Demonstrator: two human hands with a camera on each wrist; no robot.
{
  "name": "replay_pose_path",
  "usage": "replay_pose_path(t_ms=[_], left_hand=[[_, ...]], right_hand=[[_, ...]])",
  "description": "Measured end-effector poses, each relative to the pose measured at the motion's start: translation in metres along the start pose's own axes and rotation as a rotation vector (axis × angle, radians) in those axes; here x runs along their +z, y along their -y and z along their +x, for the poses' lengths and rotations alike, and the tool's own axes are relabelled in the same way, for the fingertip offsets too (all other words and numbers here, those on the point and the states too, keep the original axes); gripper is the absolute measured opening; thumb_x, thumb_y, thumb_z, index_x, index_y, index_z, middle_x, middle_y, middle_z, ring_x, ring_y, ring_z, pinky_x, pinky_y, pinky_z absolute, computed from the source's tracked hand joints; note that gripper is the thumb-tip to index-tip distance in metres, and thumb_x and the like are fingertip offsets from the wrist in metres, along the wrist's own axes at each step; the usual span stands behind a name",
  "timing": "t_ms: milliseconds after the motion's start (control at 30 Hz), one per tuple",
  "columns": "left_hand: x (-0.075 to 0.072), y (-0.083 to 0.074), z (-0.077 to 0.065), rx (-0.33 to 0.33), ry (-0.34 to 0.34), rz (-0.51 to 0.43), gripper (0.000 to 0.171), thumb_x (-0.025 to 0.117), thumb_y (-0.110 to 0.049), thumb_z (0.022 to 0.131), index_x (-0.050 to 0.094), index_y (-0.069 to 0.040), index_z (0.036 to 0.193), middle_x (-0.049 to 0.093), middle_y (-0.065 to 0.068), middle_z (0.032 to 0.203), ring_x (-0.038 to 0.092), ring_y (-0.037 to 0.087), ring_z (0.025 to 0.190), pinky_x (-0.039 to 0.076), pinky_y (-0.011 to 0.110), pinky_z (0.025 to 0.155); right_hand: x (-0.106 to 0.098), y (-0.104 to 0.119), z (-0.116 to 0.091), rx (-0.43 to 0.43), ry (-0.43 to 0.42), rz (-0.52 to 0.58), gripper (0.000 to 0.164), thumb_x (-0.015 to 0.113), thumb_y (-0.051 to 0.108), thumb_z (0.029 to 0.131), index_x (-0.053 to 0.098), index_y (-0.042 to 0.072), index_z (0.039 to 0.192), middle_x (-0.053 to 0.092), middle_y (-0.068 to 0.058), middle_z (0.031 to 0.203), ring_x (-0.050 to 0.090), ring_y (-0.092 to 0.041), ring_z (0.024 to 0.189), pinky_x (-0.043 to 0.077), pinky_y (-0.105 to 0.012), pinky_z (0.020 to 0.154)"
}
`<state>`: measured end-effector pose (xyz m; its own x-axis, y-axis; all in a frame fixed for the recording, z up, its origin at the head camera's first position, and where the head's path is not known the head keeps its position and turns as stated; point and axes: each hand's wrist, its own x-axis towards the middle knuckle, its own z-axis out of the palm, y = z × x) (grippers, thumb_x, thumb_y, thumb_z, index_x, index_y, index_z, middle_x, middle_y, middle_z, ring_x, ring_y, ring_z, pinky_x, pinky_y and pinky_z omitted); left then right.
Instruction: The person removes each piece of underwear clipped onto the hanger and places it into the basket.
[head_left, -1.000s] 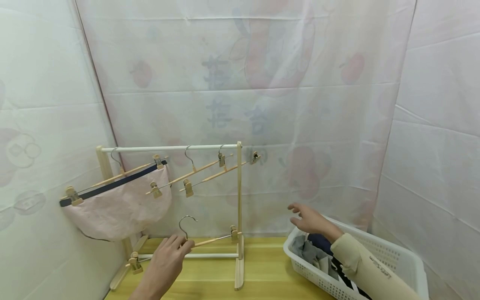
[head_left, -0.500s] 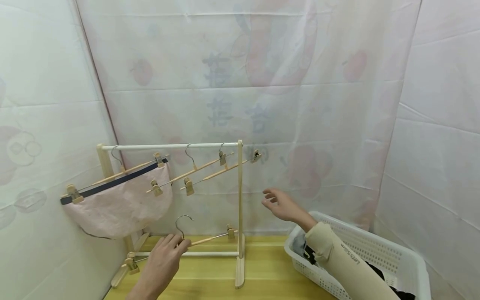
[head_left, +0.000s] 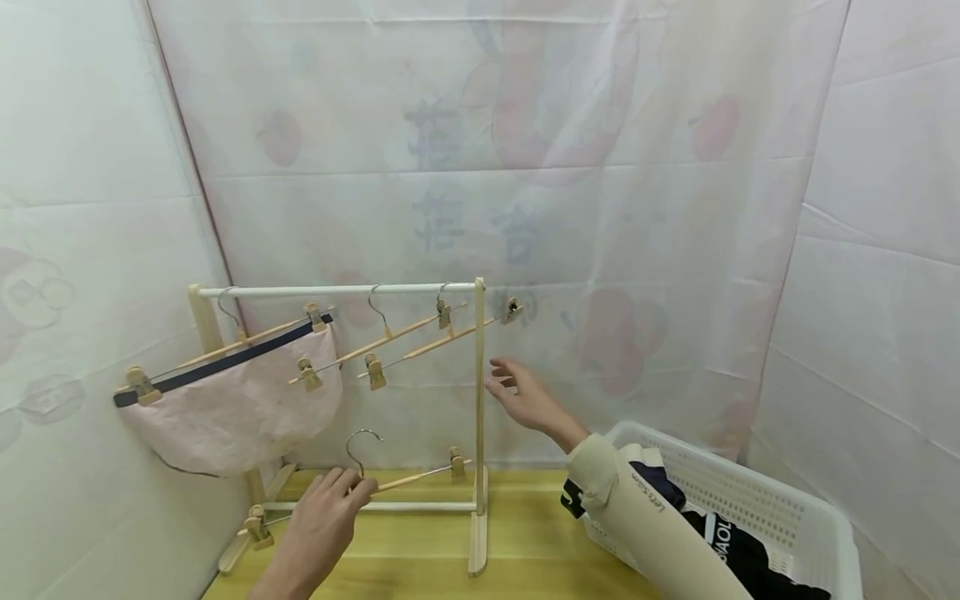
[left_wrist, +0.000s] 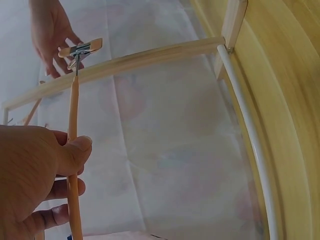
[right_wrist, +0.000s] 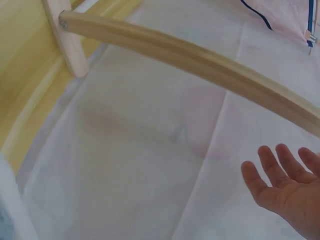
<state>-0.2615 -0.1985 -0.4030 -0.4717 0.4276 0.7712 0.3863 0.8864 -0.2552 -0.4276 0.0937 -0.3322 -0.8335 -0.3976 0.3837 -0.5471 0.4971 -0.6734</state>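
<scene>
My left hand (head_left: 324, 515) grips a wooden clip hanger (head_left: 403, 481) by its middle, below the metal hook, low in front of the rack. In the left wrist view the thumb and fingers curl round the hanger bar (left_wrist: 73, 107), with a clip (left_wrist: 82, 48) at its far end. My right hand (head_left: 531, 403) is raised just right of the rack's right post (head_left: 480, 392). It holds nothing, its fingers spread and slightly bent in the right wrist view. Two bare clip hangers (head_left: 388, 335) hang from the white top rail (head_left: 345, 290), left of that hand.
Pink underpants (head_left: 240, 408) with a dark waistband hang clipped at the rack's left. At right, a white plastic basket (head_left: 806, 500) holds dark, grey and white clothes (head_left: 738, 552), partly hidden by my right sleeve (head_left: 637, 508). Fabric walls enclose the yellow wood-grain table (head_left: 540, 533).
My right hand has moved left and up from over the basket to beside the rack's right post. The left hand, still holding the hanger, has shifted slightly left.
</scene>
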Motion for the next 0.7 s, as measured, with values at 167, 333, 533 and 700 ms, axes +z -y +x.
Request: replay_pose_path(t_ms=[167, 333, 533, 700], left_hand=[[0.003, 0.002, 0.0, 0.006, -0.009, -0.004, 0.012, 0.048, -0.02, 0.083, 0.059, -0.019, 0.079, 0.048, -0.007, 0.068, 0.046, 0.009, 0.064, 0.03, 0.019, 0.054], [0.005, 0.004, -0.002, 0.008, -0.033, 0.019, 0.041, 0.023, -0.027, 0.095, 0.058, -0.021, 0.075, 0.044, -0.01, 0.065, 0.04, 0.007, 0.059, 0.024, 0.016, 0.051], [0.009, 0.013, -0.002, 0.003, -0.03, 0.013, 0.008, 0.062, -0.014, 0.07, 0.06, -0.019, 0.075, 0.046, -0.009, 0.066, 0.046, 0.007, 0.06, 0.032, 0.019, 0.051], [0.015, 0.029, 0.001, -0.001, -0.034, 0.015, 0.018, 0.07, -0.012, 0.061, 0.06, -0.018, 0.074, 0.049, -0.008, 0.066, 0.049, 0.009, 0.06, 0.035, 0.021, 0.05]], right_hand=[[0.011, 0.005, 0.007, 0.0, -0.046, 0.07, 0.055, 0.045, 0.046, 0.09, 0.031, 0.025, 0.139, 0.052, -0.005, 0.128, 0.053, -0.023, 0.114, 0.048, -0.039, 0.09], [0.018, 0.019, 0.004, -0.052, -0.06, 0.152, 0.04, 0.044, 0.029, 0.094, 0.043, 0.013, 0.131, 0.056, -0.013, 0.122, 0.056, -0.028, 0.11, 0.047, -0.042, 0.091], [0.017, 0.028, 0.0, -0.126, -0.045, 0.245, 0.024, 0.039, 0.016, 0.096, 0.048, 0.007, 0.117, 0.058, -0.018, 0.115, 0.058, -0.034, 0.105, 0.049, -0.042, 0.087], [0.024, 0.012, 0.01, -0.114, -0.053, 0.244, 0.026, 0.037, 0.024, 0.097, 0.045, 0.016, 0.12, 0.059, -0.013, 0.115, 0.062, -0.027, 0.101, 0.052, -0.036, 0.084]])
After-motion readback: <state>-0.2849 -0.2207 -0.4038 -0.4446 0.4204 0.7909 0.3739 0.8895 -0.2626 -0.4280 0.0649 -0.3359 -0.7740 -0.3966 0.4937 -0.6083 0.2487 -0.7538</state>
